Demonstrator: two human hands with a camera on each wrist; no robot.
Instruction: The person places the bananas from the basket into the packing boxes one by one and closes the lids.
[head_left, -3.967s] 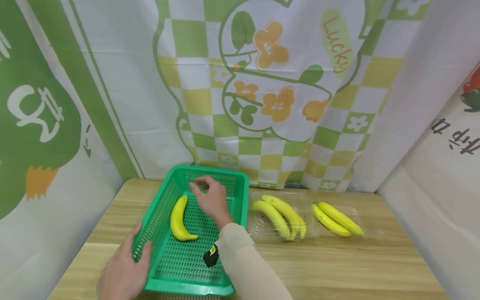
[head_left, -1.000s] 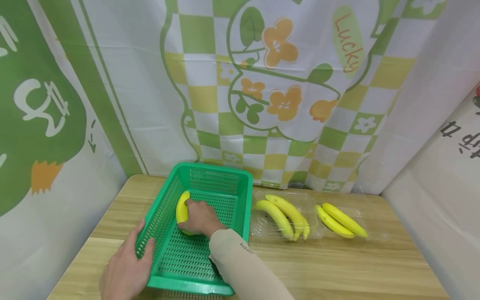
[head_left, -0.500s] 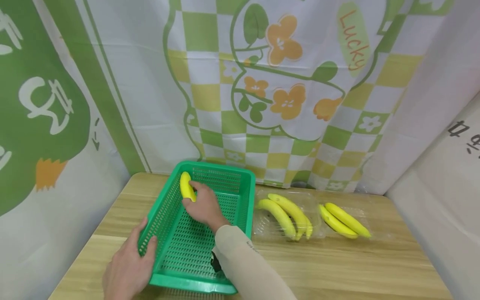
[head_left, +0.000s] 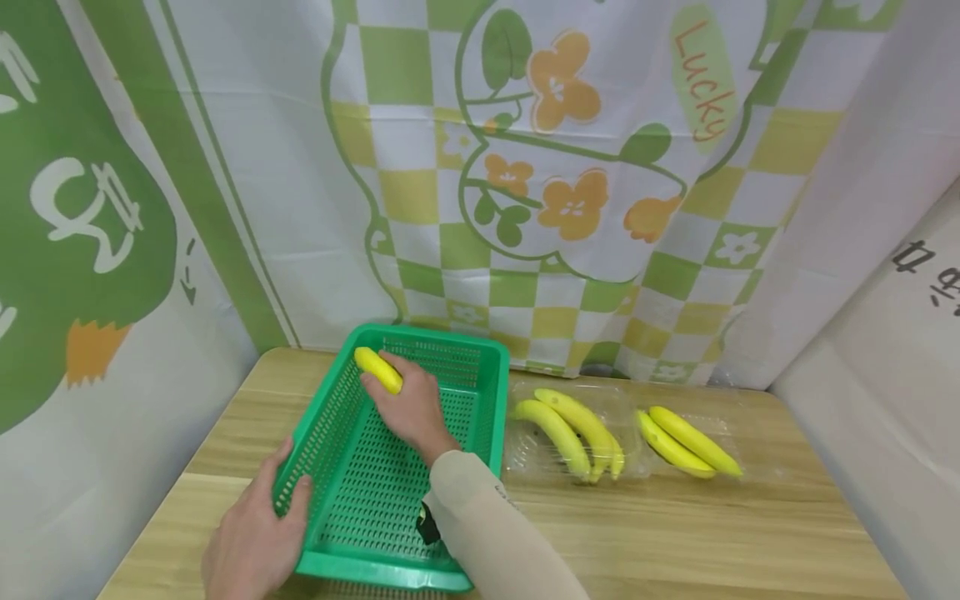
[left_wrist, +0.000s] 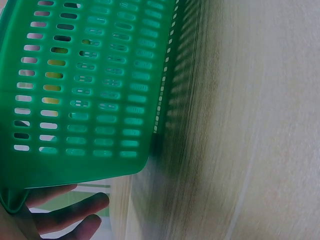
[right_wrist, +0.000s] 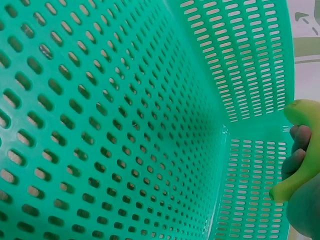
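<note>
A green plastic basket [head_left: 375, 571] with slotted walls stands on the wooden table. My left hand [head_left: 258, 533] holds the rim of its left side near the front corner, with the thumb on the inner side. In the left wrist view, several fingers [left_wrist: 75, 215] show beyond the basket's side wall. My right hand [head_left: 415, 404] grips a yellow banana [head_left: 377, 369], lifted above the basket floor at its far left corner. The right wrist view shows the banana [right_wrist: 298, 167] in the fingers, with both of its ends free.
To the right of the basket, a clear plastic box [head_left: 517, 454] holds several bananas [head_left: 581, 421]. Further right, two more bananas [head_left: 686, 442] lie in another clear container. A patterned curtain [head_left: 525, 208] hangs behind the table [head_left: 675, 533].
My right hand has taken hold of the banana on the basket floor, raised it toward the far left corner and tilted it. My left hand has stayed on the basket rim.
</note>
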